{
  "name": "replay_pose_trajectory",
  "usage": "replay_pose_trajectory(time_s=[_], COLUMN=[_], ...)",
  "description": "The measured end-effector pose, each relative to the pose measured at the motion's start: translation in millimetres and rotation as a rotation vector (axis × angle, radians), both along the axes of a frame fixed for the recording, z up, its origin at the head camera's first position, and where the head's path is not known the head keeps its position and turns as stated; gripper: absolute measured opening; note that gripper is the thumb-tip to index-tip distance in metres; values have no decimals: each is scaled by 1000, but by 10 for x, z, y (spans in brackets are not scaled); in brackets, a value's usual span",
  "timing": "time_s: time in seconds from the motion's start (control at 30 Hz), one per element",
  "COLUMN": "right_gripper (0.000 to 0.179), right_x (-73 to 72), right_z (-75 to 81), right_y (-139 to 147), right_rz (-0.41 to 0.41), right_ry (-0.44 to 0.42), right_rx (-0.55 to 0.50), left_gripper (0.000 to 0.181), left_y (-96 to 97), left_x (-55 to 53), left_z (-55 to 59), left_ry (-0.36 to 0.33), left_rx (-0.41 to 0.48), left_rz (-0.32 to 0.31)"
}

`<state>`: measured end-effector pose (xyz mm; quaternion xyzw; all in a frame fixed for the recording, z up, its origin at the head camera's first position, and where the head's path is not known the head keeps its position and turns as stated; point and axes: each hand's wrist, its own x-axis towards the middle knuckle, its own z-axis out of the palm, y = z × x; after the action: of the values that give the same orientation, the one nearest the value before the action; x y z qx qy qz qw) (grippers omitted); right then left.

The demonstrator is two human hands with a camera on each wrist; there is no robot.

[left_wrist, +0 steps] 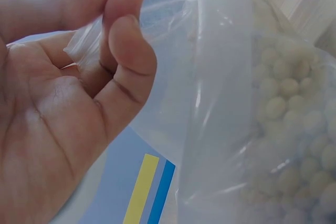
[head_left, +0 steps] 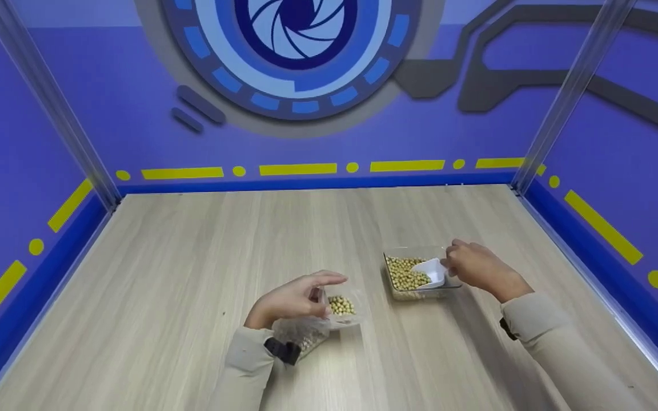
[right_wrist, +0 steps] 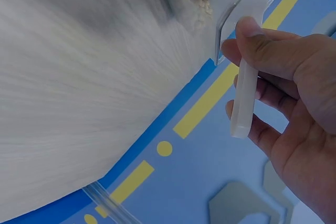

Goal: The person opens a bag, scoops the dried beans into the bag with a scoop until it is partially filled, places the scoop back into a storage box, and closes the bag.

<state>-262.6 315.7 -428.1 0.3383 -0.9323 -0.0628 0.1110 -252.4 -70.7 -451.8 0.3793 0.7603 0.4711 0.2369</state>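
A clear plastic bag (left_wrist: pixel 220 103) of pale round beans stands on the table, its mouth facing up in the head view. My left hand (head_left: pixel 297 297) pinches the bag's rim between thumb and curled fingers; beans (head_left: pixel 341 305) show inside the mouth. To the right sits a clear rectangular container (head_left: pixel 417 295) holding the same kind of yellowish beans (head_left: pixel 404 273). My right hand (head_left: pixel 480 266) grips the handle (right_wrist: pixel 244 98) of a white scoop (head_left: pixel 434 272), whose bowl lies in the container among the beans. The bowl's inside is only partly visible.
The wood-grain table (head_left: pixel 192 257) is enclosed by blue-purple panels (head_left: pixel 106 114) at the back and sides, with yellow dashes along the bottom. Clear corner posts (head_left: pixel 569 74) rise at the back. A dark strap (head_left: pixel 283 350) sits on the left wrist, close to the bag.
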Motion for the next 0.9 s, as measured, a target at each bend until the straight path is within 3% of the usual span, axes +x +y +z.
replay_pose_trajectory(time_s=[0.33, 0.53, 0.7, 0.9], right_gripper=[24, 30, 28, 20], right_x=[-38, -65, -80, -99], right_z=[-79, -128, -143, -155], right_y=[14, 35, 32, 12], right_rz=[6, -7, -26, -7], right_ry=[-41, -124, -177, -178], right_rx=[-61, -132, -194, -222], left_gripper=[65, 65, 65, 65], left_y=[-1, 5, 5, 9], left_x=[-9, 2, 3, -7], left_z=[-3, 0, 12, 2], left_ry=[-19, -23, -24, -30], left_rx=[4, -1, -5, -4], left_rz=[-5, 2, 0, 2])
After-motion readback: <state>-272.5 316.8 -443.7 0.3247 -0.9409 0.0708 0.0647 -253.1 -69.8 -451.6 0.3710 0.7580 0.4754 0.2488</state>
